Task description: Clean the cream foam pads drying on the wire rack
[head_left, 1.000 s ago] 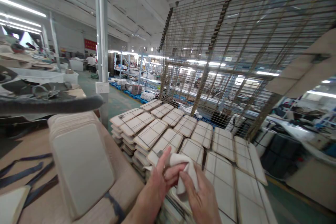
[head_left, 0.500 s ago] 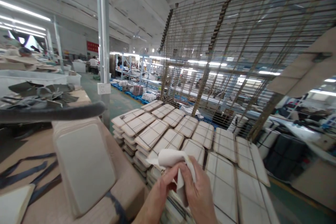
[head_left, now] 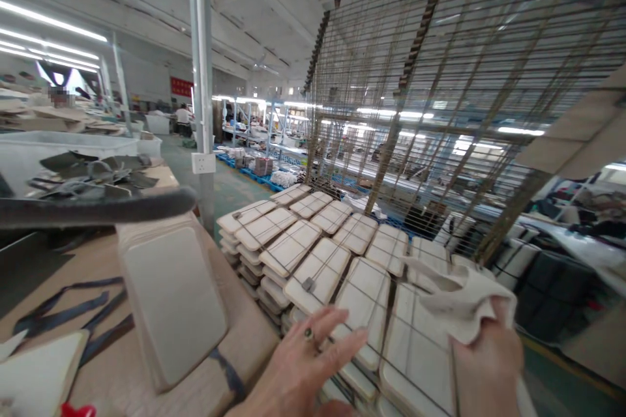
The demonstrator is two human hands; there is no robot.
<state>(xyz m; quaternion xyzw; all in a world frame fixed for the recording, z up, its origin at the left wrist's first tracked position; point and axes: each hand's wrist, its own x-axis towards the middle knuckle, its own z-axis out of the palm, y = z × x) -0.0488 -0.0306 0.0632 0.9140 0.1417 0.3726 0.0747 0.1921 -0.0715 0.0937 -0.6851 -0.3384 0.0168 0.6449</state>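
Note:
My left hand lies open, fingers stretched flat, on the near edge of the wire rack shelf; it wears a ring. My right hand is closed on a crumpled cream cloth, held over the right part of the shelf. Under the wires lie several cream rounded-rectangle panels in rows, with more layers stacked below. A single cream panel rests on a stack on the table to the left.
Tilted-up wire shelves rise behind the rack. A wooden table at left carries dark straps and a dark padded bar. A steel column stands behind. A person works far back in the hall.
The hands have parted: my right hand carried the cloth to the right, and my left hand let go of it and now lies flat on the rack. The view shifted slightly.

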